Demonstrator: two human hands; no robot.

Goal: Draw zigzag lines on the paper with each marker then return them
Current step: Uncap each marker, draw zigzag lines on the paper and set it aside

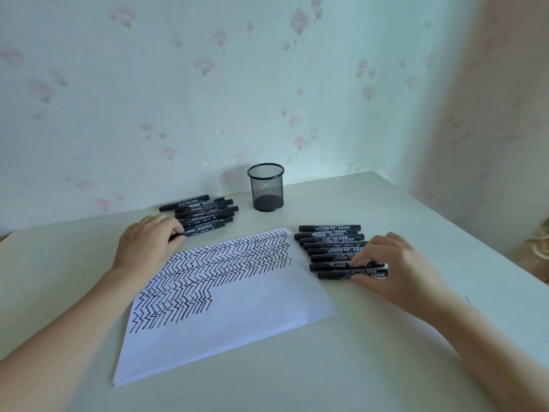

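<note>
White paper [237,331] bears black zigzag rows; black markers [329,242] carry white print; black mesh pen cup [266,187]; pale wallpaper [178,84] with pink flowers; off-white counter [326,376]

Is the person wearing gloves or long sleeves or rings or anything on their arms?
No. Both arms are bare as far up as the picture shows, with no sleeves in view. The left hand and the right hand wear no gloves, and no rings, watch or bracelets show on the fingers or wrists.
</note>
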